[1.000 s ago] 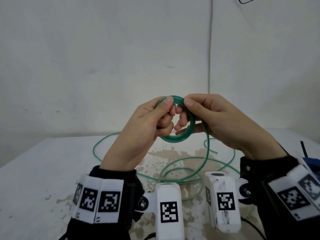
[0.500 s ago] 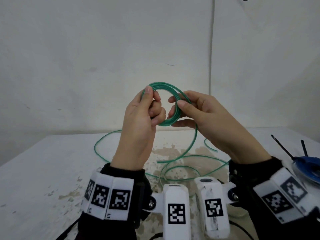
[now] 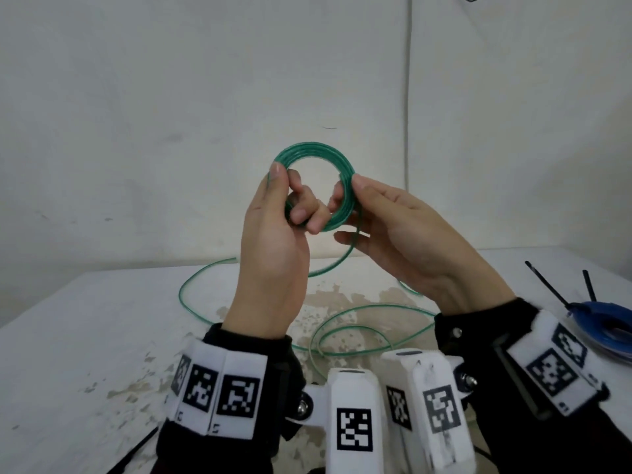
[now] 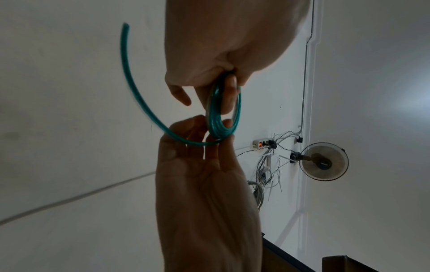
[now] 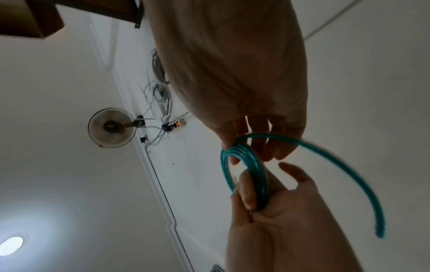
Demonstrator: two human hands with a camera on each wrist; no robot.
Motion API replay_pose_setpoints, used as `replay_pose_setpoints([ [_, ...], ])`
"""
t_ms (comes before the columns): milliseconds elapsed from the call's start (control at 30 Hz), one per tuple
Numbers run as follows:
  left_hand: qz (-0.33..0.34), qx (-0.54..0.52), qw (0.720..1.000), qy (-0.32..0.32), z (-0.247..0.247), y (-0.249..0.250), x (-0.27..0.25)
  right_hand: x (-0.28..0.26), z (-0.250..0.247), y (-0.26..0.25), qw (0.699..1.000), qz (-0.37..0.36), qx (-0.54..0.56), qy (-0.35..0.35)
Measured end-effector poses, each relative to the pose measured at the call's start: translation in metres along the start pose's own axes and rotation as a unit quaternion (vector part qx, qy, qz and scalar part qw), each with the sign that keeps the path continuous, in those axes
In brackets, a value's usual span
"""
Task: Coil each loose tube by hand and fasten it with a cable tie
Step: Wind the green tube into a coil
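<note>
A thin green tube is partly wound into a small coil (image 3: pixel 314 150) held up in front of the wall. My left hand (image 3: pixel 287 193) pinches the coil's left side between thumb and curled fingers. My right hand (image 3: pixel 349 196) pinches the right side, thumb in front and fingers behind. The loose tail (image 3: pixel 337 263) leaves under my right fingers and drops to loops of tube (image 3: pixel 359 307) on the table. The left wrist view has the coil (image 4: pixel 215 117) edge-on between both hands. In the right wrist view the tail (image 5: pixel 337 158) sweeps over my right fingers (image 5: pixel 258 139).
A white table (image 3: pixel 85 336) with worn patches carries the slack tube. A blue coiled tube (image 3: pixel 612 330) lies at the right edge with black cable ties (image 3: pixel 547 285) sticking up. Marker bands and white camera blocks sit on both wrists. A wall stands close behind.
Both hands have lifted the coil higher and turned it to face me more openly. My hands have moved apart to its two sides, and the tail has been drawn up off the table.
</note>
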State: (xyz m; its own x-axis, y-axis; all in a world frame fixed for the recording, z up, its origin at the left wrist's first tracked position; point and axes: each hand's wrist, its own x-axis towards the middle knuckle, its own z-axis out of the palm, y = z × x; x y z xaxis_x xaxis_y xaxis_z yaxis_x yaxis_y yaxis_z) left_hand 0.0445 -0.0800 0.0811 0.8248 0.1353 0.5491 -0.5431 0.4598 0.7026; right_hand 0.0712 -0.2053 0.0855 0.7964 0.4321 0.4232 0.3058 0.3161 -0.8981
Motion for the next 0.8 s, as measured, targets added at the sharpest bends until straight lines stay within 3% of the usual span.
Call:
replay_pose_setpoints([
  [200,-0.102,0.003,0.988,-0.114,-0.003,0.000,-0.001,-0.001,-0.023,-0.012,1.000,0.007,0.021,-0.005],
  [400,-0.184,0.175,0.953,-0.165,-0.014,0.007,-0.002,-0.005,-0.022,-0.007,0.984,0.035,-0.162,-0.066],
  [500,-0.159,0.202,0.955,-0.146,-0.018,0.007,-0.001,-0.003,-0.011,-0.002,0.986,0.053,-0.149,-0.053],
  [633,-0.118,0.088,0.987,-0.065,-0.022,0.006,0.004,0.000,-0.007,-0.003,0.996,0.088,-0.022,-0.016],
  [800,-0.070,-0.009,0.997,-0.027,-0.022,0.006,0.007,-0.002,0.000,0.001,0.997,0.061,0.012,-0.053],
])
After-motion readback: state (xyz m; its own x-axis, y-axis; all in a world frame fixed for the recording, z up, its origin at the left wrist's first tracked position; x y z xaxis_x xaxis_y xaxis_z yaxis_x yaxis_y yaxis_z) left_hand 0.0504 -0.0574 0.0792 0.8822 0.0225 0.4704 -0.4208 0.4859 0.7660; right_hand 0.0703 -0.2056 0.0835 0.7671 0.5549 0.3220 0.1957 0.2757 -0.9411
